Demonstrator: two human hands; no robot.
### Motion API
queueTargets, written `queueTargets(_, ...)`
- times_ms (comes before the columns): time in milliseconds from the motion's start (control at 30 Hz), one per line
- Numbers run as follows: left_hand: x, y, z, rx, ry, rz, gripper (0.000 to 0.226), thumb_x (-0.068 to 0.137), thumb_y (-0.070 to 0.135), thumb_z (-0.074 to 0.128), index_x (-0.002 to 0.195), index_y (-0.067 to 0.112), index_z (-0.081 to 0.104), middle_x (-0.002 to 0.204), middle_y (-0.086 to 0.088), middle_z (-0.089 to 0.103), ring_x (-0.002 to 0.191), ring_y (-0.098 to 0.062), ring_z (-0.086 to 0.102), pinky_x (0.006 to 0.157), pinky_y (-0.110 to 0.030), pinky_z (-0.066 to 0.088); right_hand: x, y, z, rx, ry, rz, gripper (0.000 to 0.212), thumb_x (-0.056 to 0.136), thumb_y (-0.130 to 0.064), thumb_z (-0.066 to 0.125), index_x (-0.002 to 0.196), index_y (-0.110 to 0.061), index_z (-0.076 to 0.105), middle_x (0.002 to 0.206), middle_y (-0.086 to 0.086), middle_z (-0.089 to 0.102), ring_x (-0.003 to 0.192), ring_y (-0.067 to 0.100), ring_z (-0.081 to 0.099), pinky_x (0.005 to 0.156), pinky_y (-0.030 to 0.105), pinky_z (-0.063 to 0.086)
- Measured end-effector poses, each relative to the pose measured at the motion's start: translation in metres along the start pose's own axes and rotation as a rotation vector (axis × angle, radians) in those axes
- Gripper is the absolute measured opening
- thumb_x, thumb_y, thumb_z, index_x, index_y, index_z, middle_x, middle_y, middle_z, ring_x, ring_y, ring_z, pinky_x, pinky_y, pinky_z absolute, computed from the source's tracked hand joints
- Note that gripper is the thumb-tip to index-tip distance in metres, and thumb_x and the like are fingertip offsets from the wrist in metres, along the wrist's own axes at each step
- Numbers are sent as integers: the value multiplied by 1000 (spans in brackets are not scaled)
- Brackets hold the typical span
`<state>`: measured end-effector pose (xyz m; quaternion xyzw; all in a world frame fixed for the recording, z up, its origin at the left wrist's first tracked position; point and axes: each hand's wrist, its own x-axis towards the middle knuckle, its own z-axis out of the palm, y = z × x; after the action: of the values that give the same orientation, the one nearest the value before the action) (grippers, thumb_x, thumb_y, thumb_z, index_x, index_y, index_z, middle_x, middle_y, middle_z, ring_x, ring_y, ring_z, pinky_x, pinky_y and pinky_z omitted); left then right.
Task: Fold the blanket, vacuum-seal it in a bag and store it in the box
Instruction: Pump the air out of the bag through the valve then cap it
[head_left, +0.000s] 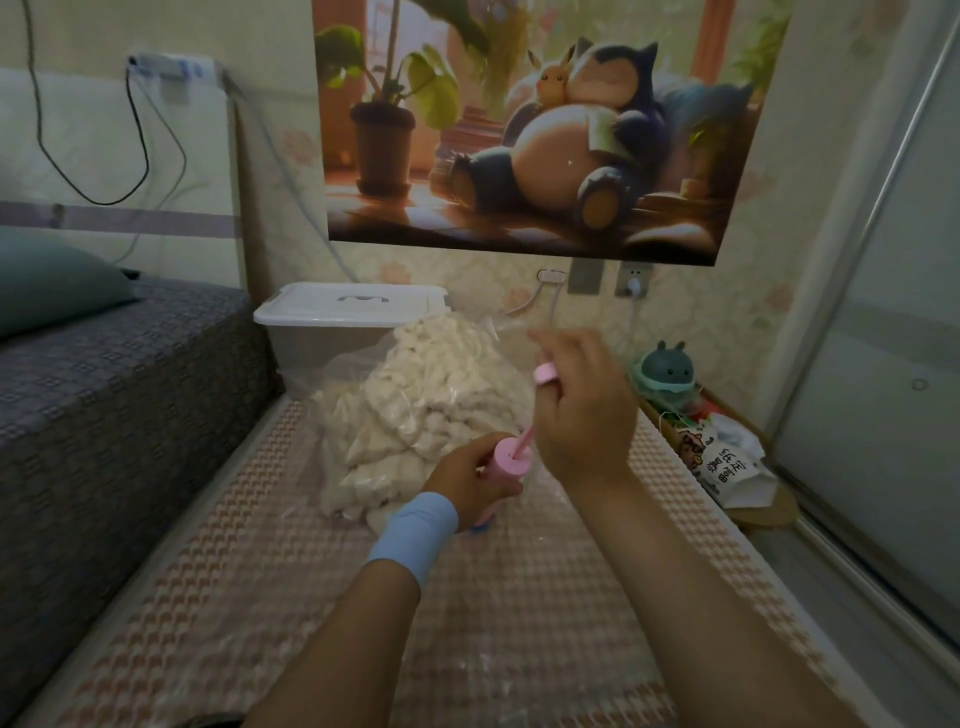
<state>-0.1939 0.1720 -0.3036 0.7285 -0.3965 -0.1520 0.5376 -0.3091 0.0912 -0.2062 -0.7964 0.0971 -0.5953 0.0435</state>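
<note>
**Hand pump at the bagged blanket**

The left grip (467, 480) is curled round the pink pump barrel (511, 457). The right grip (582, 410) clasps the pump handle (545, 373), with the rod drawn out (the fingers are blurred). The cream blanket (426, 405) lies crumpled inside the clear bag (358, 364) on the checked mat (519, 597), just in front of the lidded box (322, 343).

The bag (415, 405) lies on the mat (519, 597) in the middle, with the blanket (447, 384) inside it. Behind the bag, against the wall, stands the box (311, 348) with its lid (353, 304) on. Left of the mat runs a bed (114, 374), with 1 pillow (52, 280) on its far end. A poster (545, 130) hangs on the wall above box and bag. Right of the bag, a toy (667, 371) and a packet (727, 462) sit on a low stand (769, 512). The pump (506, 462) stands at the bag's near edge, the left grip (467, 483) round its barrel and the right grip (582, 405) above, on its handle.
</note>
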Motion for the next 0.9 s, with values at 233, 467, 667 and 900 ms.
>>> queueTargets(233, -4, 1, 1, -26, 43, 0, 39, 78, 17, 73, 104, 44, 63, 101, 10, 69, 95, -12, 62, 84, -29, 53, -22, 10, 13, -61, -463, 17, 30, 97, -28, 42, 114, -21, 66, 112, -4, 61, 91, 19, 61, 68, 35, 48)
queueTargets(467, 0, -2, 0, 33, 10, 23, 48, 73, 18, 79, 112, 41, 62, 107, 11, 68, 100, -13, 62, 92, -34, 52, -1, 3, 1, 38, -15, -2, 33, 94, -18, 44, 116, -15, 69, 107, 0, 61, 86, 12, 54, 59, 23, 40)
queueTargets(667, -4, 2, 1, -3, 19, 14, 34, 79, 16, 71, 105, 38, 63, 100, 10, 69, 97, -12, 63, 86, -25, 51, -38, 13, 22, -81, -564, 67, 35, 96, -29, 39, 114, -21, 67, 114, -3, 60, 93, 21, 62, 68, 34, 47)
queueTargets(900, 3, -6, -4, 16, 2, 16, 52, 70, 17, 81, 116, 36, 64, 109, 10, 68, 103, -14, 62, 94, -34, 51, 18, -5, -7, 45, 117, -55, 34, 91, -12, 47, 117, -13, 69, 108, 3, 62, 82, 10, 52, 58, 20, 36)
